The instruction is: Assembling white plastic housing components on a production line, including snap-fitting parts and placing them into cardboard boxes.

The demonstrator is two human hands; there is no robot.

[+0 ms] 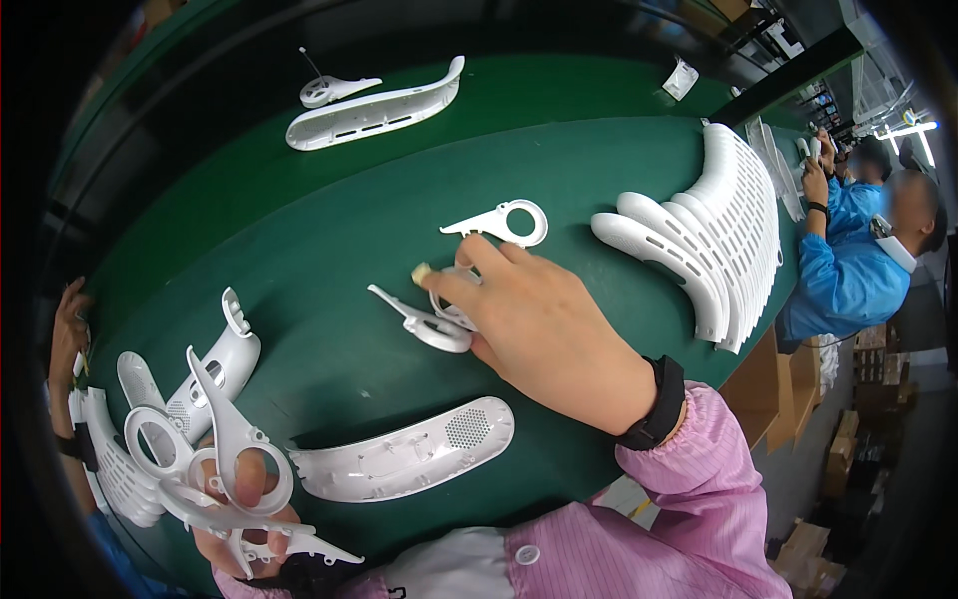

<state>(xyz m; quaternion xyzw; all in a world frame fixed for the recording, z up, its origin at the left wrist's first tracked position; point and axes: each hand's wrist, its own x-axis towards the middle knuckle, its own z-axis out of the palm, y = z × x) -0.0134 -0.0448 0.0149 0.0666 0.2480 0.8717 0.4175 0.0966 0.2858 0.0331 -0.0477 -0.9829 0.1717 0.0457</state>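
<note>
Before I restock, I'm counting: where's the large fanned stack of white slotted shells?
In the head view, the shell stack sits at right on the green table, up-right of the right hand.
</note>
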